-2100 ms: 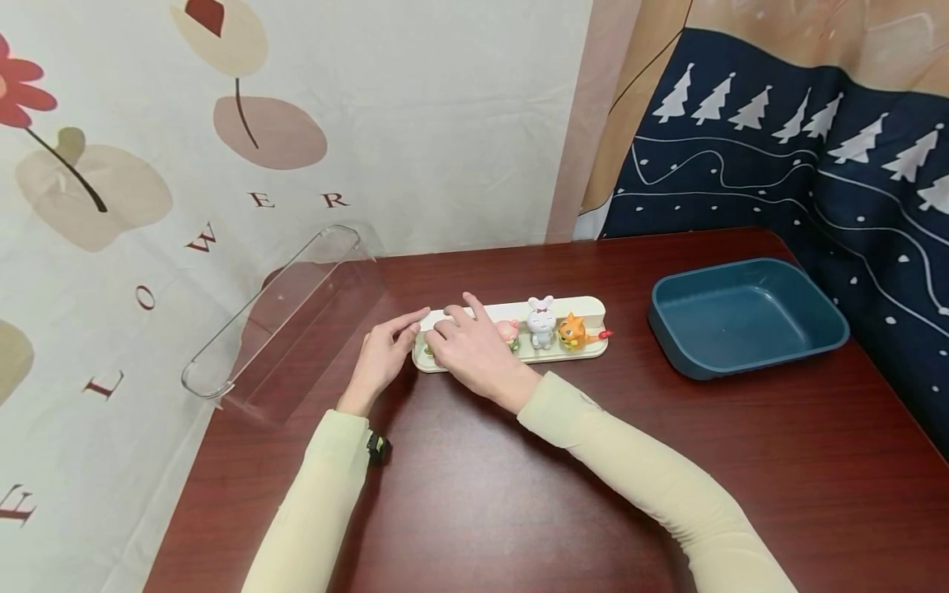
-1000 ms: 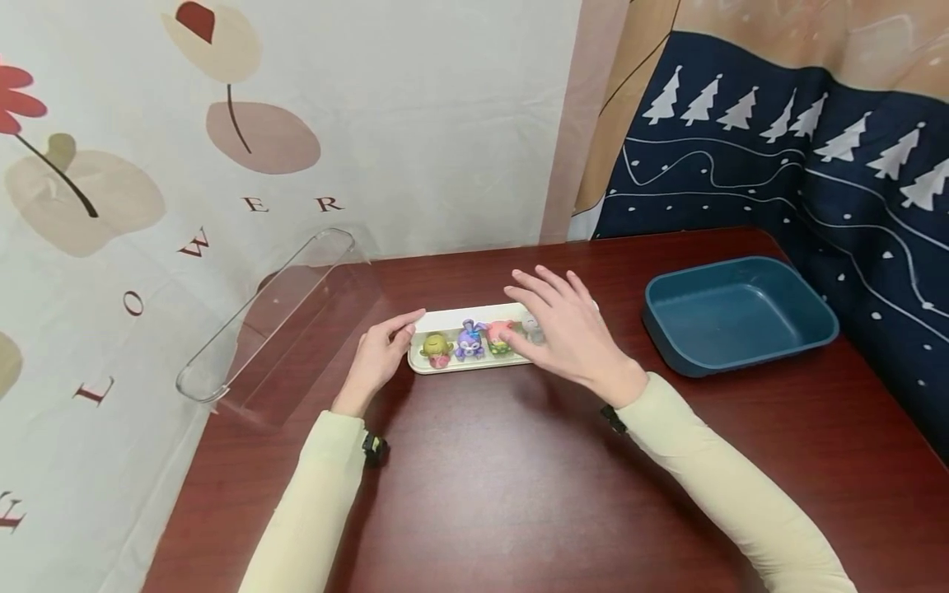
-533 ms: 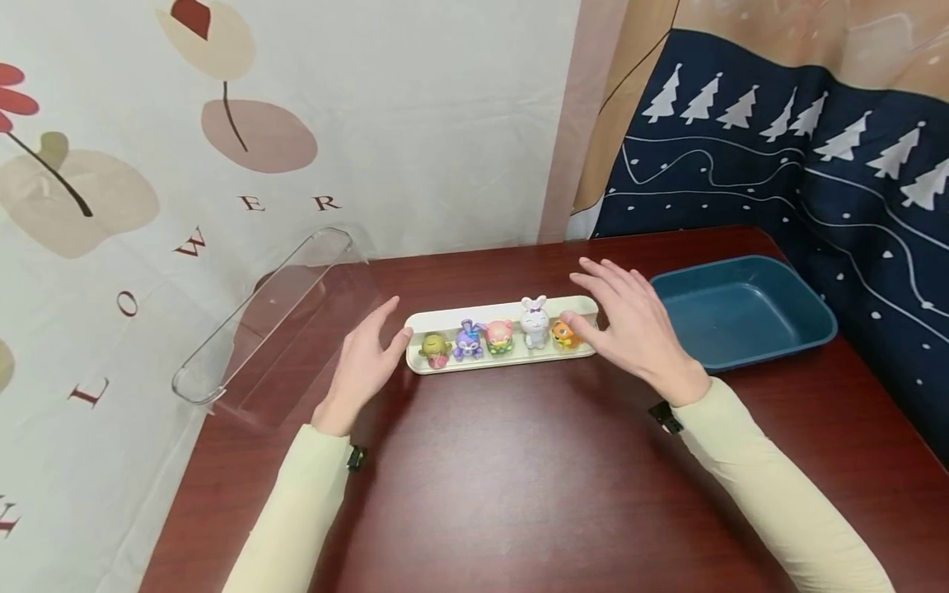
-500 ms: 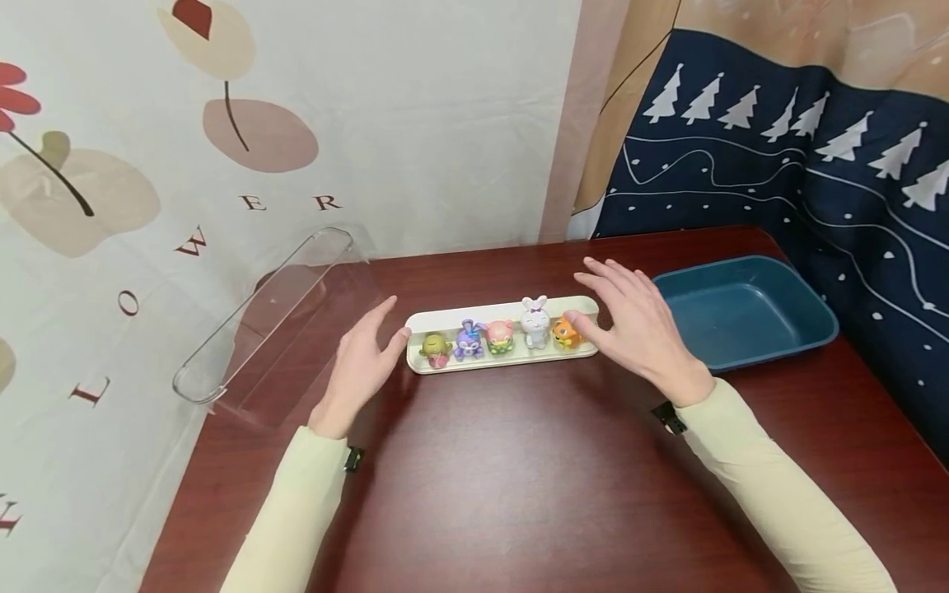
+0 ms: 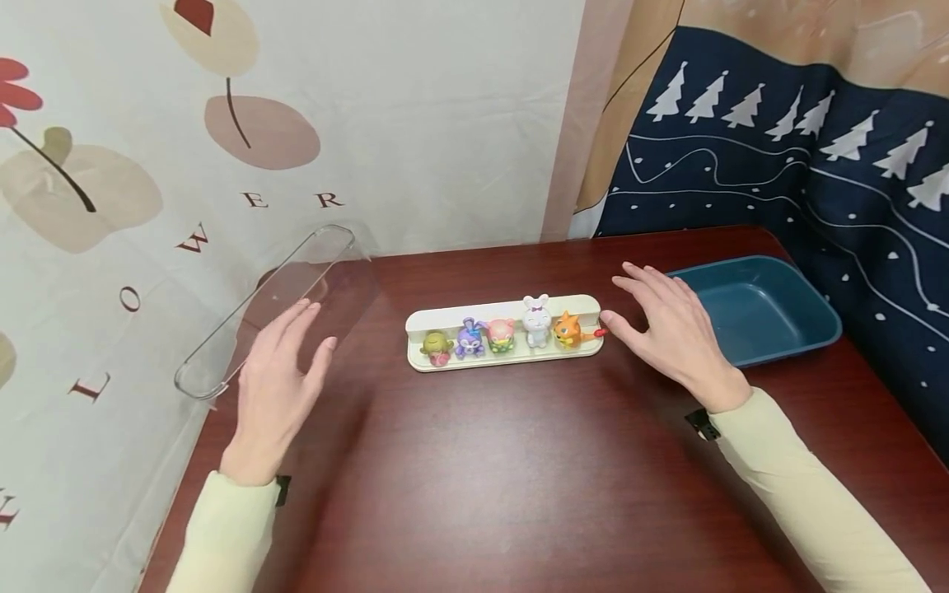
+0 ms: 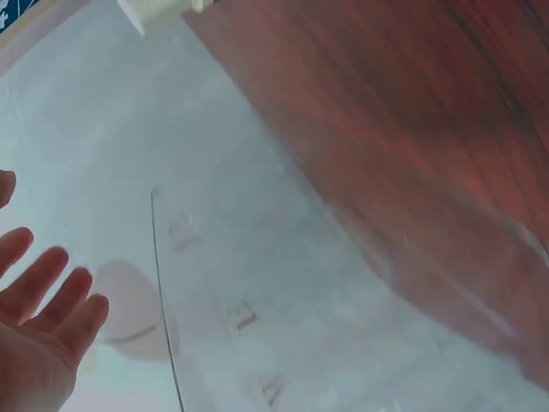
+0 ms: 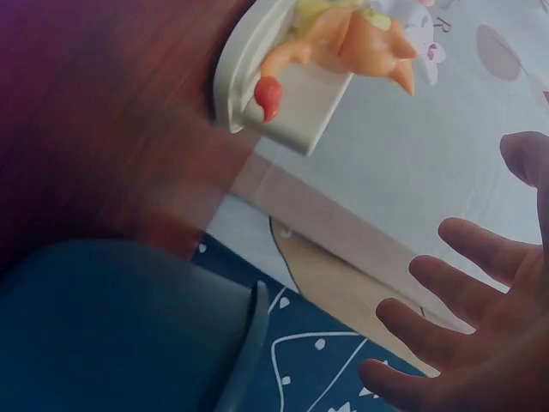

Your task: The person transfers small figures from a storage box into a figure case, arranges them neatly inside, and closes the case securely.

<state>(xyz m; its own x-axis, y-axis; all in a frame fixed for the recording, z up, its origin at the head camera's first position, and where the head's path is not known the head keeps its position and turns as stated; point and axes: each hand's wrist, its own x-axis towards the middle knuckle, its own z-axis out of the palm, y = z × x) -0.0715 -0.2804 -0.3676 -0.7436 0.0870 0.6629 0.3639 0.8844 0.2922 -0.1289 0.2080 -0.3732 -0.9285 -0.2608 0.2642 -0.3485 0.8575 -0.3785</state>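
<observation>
A long cream display base (image 5: 511,357) lies mid-table with several small figurines in a row. From the left they are a green one (image 5: 437,347), a purple one with long ears (image 5: 469,338), a pink one (image 5: 501,335), a white rabbit (image 5: 537,321) and an orange one with a red-tipped tail (image 5: 568,330). My left hand (image 5: 278,383) is held with fingers extended in front of the clear plastic cover (image 5: 326,239). Fingers spread, my right hand (image 5: 675,333) is just right of the base, holding nothing. In the right wrist view the orange figurine (image 7: 356,43) shows close up.
A dark teal basin (image 5: 778,317) stands at the right, partly behind my right hand. The reddish-brown wooden table (image 5: 474,478) meets a cloth-covered wall (image 5: 460,165) at the back. Navy tree-print fabric (image 5: 741,156) hangs at the right.
My left hand has left the base's left end and moved left to the clear cover. My right hand has moved right, off the figurines, uncovering the orange one. The figurines stay in place.
</observation>
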